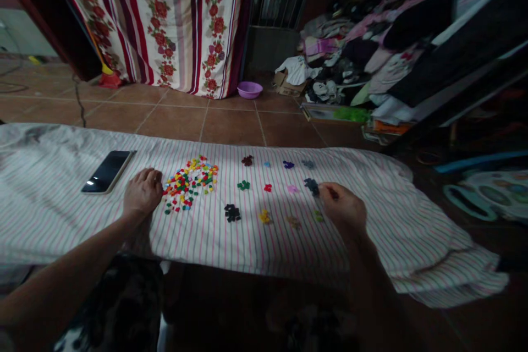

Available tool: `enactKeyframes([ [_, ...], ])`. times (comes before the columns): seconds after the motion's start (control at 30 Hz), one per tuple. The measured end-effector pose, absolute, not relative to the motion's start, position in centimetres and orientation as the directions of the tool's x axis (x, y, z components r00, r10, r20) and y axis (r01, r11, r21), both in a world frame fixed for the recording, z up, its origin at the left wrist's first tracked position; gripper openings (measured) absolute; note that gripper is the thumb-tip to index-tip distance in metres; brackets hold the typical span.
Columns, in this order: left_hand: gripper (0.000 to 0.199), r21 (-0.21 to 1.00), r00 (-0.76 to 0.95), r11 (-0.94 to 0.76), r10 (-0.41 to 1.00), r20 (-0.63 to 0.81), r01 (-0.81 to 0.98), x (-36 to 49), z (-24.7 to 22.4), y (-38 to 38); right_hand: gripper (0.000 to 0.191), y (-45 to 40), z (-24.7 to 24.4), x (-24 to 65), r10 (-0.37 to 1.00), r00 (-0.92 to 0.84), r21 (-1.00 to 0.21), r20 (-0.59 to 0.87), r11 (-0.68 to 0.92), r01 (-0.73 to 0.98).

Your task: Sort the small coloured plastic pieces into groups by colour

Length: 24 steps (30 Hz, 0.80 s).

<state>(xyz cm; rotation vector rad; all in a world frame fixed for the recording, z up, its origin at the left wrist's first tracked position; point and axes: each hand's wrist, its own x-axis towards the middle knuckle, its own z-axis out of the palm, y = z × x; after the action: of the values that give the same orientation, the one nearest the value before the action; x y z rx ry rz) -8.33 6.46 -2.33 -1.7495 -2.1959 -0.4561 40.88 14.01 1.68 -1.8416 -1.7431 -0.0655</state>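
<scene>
My left hand [143,191] rests palm down on the striped cloth, its fingers loosely bent. It lies against the left edge of a mixed heap of small coloured pieces [190,182], and nothing shows in it. Over on the right, my right hand [343,206] has thumb and forefinger pinched together beside a small dark grey pile [311,186]. Whatever is between those fingertips is too small to make out. Single-colour piles lie in rough rows nearby, among them green [243,185], red [268,188], pink [292,189], black [232,213], yellow [264,216] and lime green [318,216].
A phone [108,171] lies on the striped cloth [185,242], left of my left hand. Beyond the cloth are a tiled floor, a purple basin [249,89], a floral curtain [173,22] and a heap of clothes [350,49].
</scene>
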Motion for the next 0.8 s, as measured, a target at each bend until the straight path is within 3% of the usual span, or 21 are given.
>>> enactKeyframes([
  [0.13,0.032,0.064,-0.210,0.202,0.881,0.425,0.977,-8.6,-2.6,6.5,0.027,14.4,0.8,34.1,0.852,-0.155,-0.420,0.499,0.394,0.818],
  [0.27,0.030,0.066,-0.206,0.197,0.882,0.423,0.978,-8.7,-2.9,6.6,0.024,13.7,0.6,27.1,0.790,-0.402,-0.418,0.464,0.595,0.687],
  [0.53,0.029,0.087,-0.218,0.199,0.876,0.430,0.976,-8.6,-3.0,6.6,0.023,11.7,-0.1,17.8,0.642,-0.695,-0.423,0.324,0.755,0.501],
  [0.8,0.026,0.083,-0.204,0.187,0.863,0.462,0.979,-8.5,-3.0,6.6,0.031,10.0,-0.3,12.9,0.592,-0.764,-0.327,0.255,0.797,0.509],
])
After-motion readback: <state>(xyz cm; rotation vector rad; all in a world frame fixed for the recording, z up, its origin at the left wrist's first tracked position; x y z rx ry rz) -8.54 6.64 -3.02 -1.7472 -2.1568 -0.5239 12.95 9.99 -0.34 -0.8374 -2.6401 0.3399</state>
